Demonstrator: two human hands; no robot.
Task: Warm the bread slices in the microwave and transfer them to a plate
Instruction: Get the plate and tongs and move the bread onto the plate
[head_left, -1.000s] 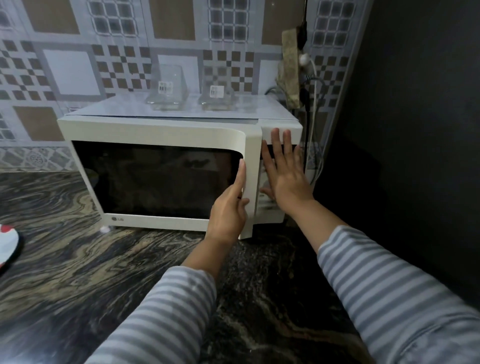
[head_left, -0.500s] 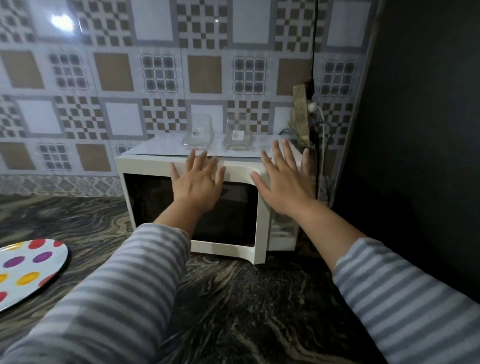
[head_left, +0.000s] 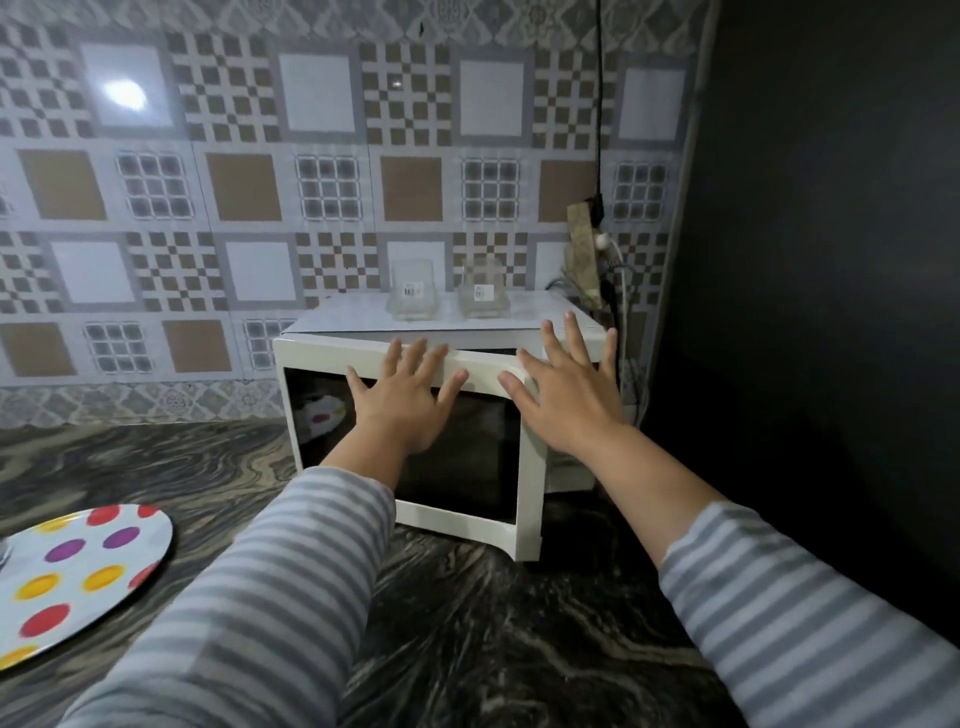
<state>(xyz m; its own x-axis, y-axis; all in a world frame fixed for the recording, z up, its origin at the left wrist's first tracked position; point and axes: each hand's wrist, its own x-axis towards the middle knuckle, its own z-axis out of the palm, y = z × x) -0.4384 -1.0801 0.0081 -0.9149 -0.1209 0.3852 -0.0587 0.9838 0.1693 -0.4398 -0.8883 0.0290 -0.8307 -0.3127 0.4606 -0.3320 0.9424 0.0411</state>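
A white microwave (head_left: 332, 358) stands on the dark marble counter against the tiled wall, its door slightly ajar at the right edge. My left hand (head_left: 402, 402) lies flat with spread fingers on the upper part of the door. My right hand (head_left: 566, 397) is spread flat over the door's right edge and the control panel side. A white plate with coloured dots (head_left: 78, 577) lies on the counter at the far left. No bread is visible; the dark door glass hides the inside.
Two small clear glass containers (head_left: 413, 291) (head_left: 480, 288) stand on top of the microwave. A socket with plugs and cables (head_left: 592, 249) hangs on the wall just right of it. A dark wall (head_left: 805, 260) closes off the right side.
My left hand left the door's right edge and now lies flat on the door front. The view pulled back and the dotted plate came into sight.
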